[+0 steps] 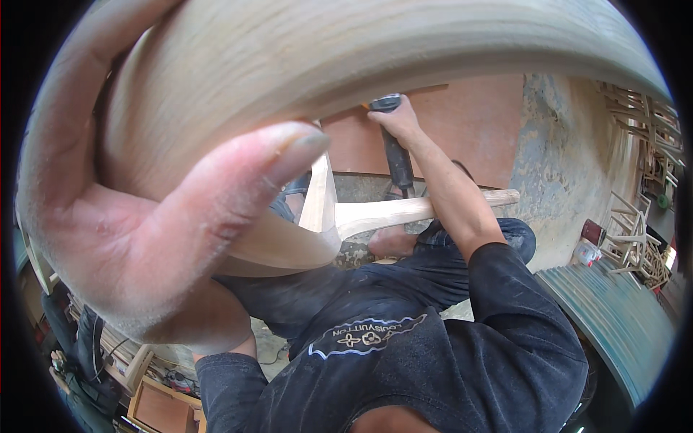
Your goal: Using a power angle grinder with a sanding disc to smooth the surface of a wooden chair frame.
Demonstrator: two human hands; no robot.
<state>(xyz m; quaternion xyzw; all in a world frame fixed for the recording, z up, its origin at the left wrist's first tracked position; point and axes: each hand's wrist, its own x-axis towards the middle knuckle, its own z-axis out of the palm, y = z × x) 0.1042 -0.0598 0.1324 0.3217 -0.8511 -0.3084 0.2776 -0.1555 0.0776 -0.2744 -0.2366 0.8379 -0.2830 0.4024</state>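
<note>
Very near the camera, my left hand (151, 245) is wrapped around the edge of a broad curved wooden chair part (289, 65), its dusty thumb lying along the near face. Farther off, my right hand (401, 121) grips the head end of a dark angle grinder (397, 162), its body pointing back toward me. The grinder's working face is hidden behind the curved wood. Below sit a pale wooden joint and leg (386, 214) of what looks like the same chair frame, crossing under my right forearm over my lap.
A reddish-brown board (487, 130) lies beyond my feet on a stained concrete floor (552, 159). Bare wooden chair frames (628, 224) stand at right, near a corrugated teal sheet (603, 310). At lower left are a wooden drawer-like frame (162, 408) and dark clothing (90, 346), perhaps another person.
</note>
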